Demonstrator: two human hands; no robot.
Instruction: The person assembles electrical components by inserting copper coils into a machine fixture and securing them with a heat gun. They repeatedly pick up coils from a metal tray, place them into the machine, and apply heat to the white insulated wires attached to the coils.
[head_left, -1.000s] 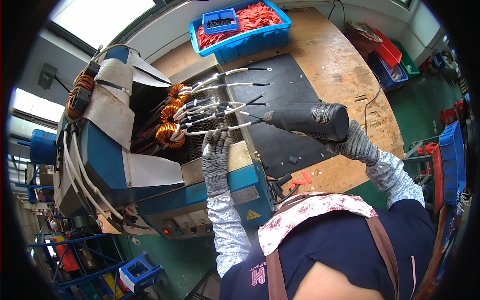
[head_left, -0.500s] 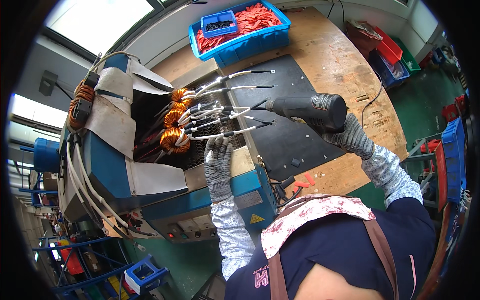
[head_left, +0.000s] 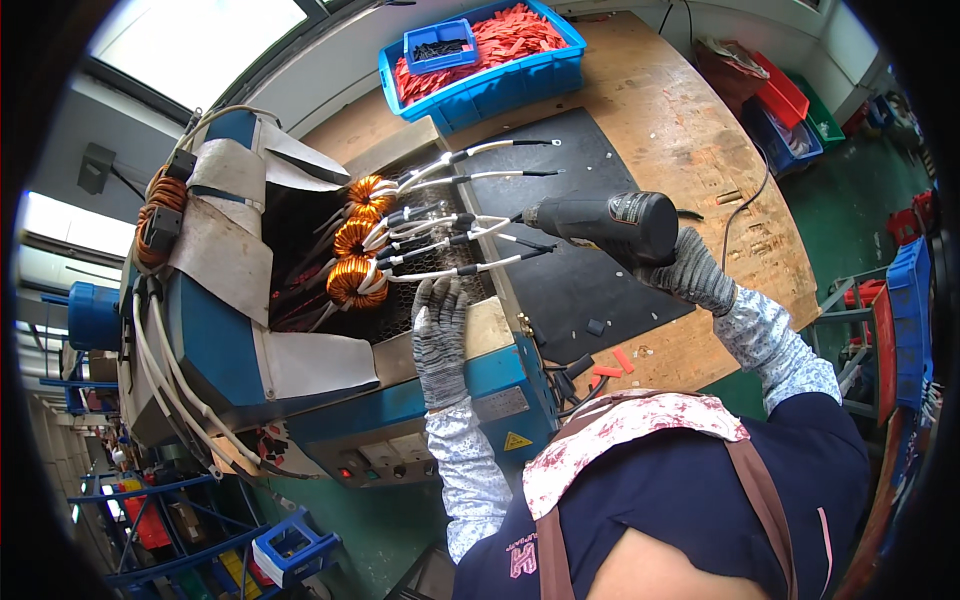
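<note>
Black, with a pale label strip on its barrel, the heat gun (head_left: 600, 222) sits right of centre, gripped by the right hand (head_left: 690, 272). Its nozzle meets white-sleeved leads (head_left: 470, 215) from three copper coils (head_left: 358, 250). The left hand (head_left: 440, 335) rests open below them. A yellow triangular warning sticker (head_left: 512, 441) marks the blue machine (head_left: 400, 400).

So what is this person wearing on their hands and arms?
Both hands are in grey speckled knit gloves: the left hand and the right hand match. Each forearm is covered by a separate pale sleeve with a fine light pattern, from the glove cuff up towards the elbow. Above that come the short dark navy sleeves of a top, with brown straps over the shoulders.
</note>
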